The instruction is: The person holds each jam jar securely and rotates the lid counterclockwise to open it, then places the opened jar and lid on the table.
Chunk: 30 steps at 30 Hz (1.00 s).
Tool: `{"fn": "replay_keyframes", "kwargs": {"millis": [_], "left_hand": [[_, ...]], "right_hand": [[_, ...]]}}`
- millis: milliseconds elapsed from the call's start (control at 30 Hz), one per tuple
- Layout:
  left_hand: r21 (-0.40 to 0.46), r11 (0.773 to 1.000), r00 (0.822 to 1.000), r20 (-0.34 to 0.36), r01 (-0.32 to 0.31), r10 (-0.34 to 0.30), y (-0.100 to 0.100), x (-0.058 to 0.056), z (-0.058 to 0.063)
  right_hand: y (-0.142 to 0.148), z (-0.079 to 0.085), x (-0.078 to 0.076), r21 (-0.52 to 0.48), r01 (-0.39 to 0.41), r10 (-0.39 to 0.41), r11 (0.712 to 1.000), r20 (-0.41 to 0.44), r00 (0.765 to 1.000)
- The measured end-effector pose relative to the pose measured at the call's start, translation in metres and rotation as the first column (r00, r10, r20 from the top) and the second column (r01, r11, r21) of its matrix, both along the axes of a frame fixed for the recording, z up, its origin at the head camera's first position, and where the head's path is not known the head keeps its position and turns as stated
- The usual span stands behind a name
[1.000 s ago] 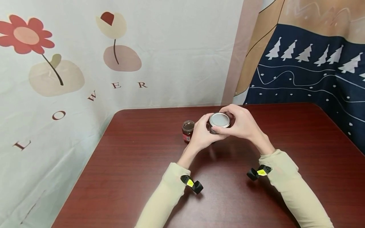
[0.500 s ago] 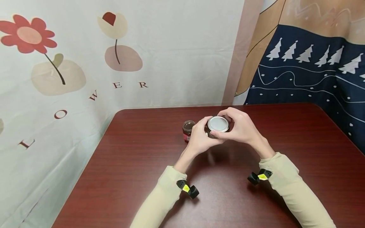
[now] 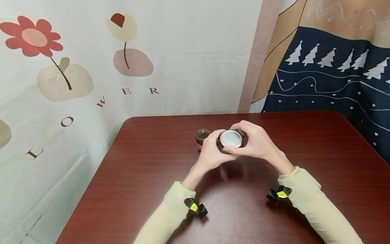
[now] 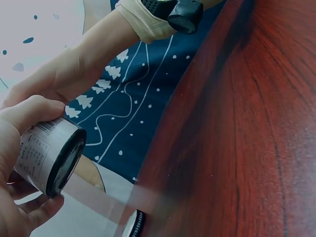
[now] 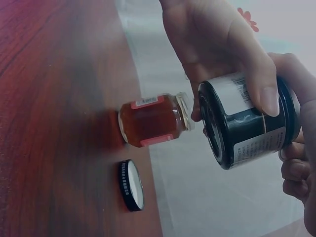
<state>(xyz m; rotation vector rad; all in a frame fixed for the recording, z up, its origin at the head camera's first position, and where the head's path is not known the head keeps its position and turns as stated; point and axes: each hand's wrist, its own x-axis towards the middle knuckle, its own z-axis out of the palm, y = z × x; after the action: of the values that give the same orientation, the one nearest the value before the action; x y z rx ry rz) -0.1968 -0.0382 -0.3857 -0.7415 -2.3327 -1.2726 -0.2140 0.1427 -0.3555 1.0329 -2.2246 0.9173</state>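
A dark jar [image 5: 247,118] with white printed labels is held above the table, its silver-topped lid [image 3: 231,138] facing up. My left hand [image 3: 211,154] grips the jar's body from the left, thumb across the label in the right wrist view. My right hand [image 3: 256,140] curls its fingers and thumb round the lid end. Behind the left hand, an uncovered glass jar [image 5: 150,121] with reddish-brown contents and red labels stands upright on the table. Beside it lies a loose black-rimmed lid [image 5: 132,185], hidden from the head view.
The reddish-brown wooden table [image 3: 146,189] has rounded far corners. A pale curtain [image 3: 195,51] with flower prints hangs behind it, and a navy cloth [image 3: 323,78] with white trees hangs at the right. Each sleeve carries a small black wrist camera [image 3: 196,207].
Both hands have come nearer to me and slightly left, bringing the dark jar along. Their grip looks much the same. The uncovered jar stays in place, and the head view has shifted slightly.
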Motion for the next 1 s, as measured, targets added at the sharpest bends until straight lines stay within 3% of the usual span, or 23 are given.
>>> {"fn": "replay_keyframes", "kwargs": {"millis": [300, 533, 1000], "left_hand": [[-0.008, 1.000, 1.000, 0.021, 0.000, 0.000, -0.006, 0.008, -0.001], [-0.016, 0.999, 0.999, 0.002, -0.039, 0.039, -0.010, 0.014, 0.000], [-0.010, 0.998, 0.998, -0.031, -0.054, 0.054, -0.014, 0.015, 0.003]], "right_hand": [[-0.004, -0.003, 0.007, 0.017, -0.017, 0.017, 1.000, 0.003, 1.000], [-0.007, -0.003, 0.010, 0.052, -0.032, 0.033, 0.998, -0.010, 0.999], [-0.008, 0.000, 0.013, 0.095, -0.045, 0.042, 0.994, 0.036, 0.998]]}}
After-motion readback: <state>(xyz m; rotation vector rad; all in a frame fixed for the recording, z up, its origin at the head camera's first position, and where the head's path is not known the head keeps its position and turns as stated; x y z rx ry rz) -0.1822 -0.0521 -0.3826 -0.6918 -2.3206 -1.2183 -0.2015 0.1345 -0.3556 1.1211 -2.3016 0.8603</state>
